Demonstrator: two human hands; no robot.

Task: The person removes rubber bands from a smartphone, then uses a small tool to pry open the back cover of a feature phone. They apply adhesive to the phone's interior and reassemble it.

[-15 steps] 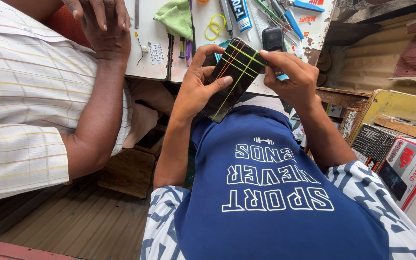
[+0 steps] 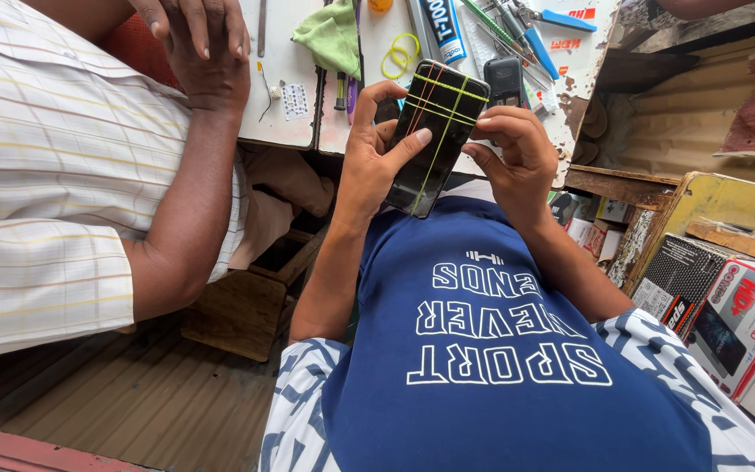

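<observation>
A black smartphone (image 2: 432, 131) wrapped in several yellow and red rubber bands is held over my lap, screen up. My left hand (image 2: 372, 162) grips its left edge, thumb lying across the glass. My right hand (image 2: 516, 157) holds the right edge with fingers curled around it. Loose yellow rubber bands (image 2: 400, 54) lie on the white worktop (image 2: 294, 105) just beyond the phone.
Another person in a checked shirt sits at my left, their hand (image 2: 203, 48) resting on the worktop. A green cloth (image 2: 332, 35), a glue tube (image 2: 440, 26), a small black phone (image 2: 505, 80) and blue-handled tools (image 2: 535, 35) lie there. Cardboard boxes (image 2: 727, 315) stand at right.
The phone and both hands have shifted slightly; my left thumb now lies further across the screen. The other person's hand stays on the worktop.
</observation>
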